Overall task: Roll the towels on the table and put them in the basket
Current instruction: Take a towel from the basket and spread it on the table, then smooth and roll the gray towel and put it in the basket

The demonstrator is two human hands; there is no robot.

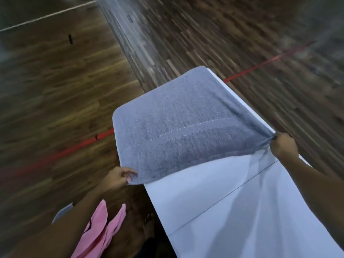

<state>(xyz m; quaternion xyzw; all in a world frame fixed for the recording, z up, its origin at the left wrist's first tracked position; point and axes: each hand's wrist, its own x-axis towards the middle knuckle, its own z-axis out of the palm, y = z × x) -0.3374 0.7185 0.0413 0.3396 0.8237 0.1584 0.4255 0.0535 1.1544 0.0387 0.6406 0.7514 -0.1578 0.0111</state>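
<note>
A grey-blue towel (178,125) lies spread over the far end of the white table (232,202), covering that end. My left hand (119,176) pinches the towel's near left corner just off the table's left edge. My right hand (283,145) grips the near right corner at the table's right edge, and the cloth bunches there. The near edge of the towel is lifted a little above the tabletop between my hands. No basket is in view.
Pink cloth (100,231) hangs at the lower left by my body. A bare foot (149,226) stands on the wooden floor (55,108) beside the table. A red line (260,65) runs across the floor. The view is motion-blurred.
</note>
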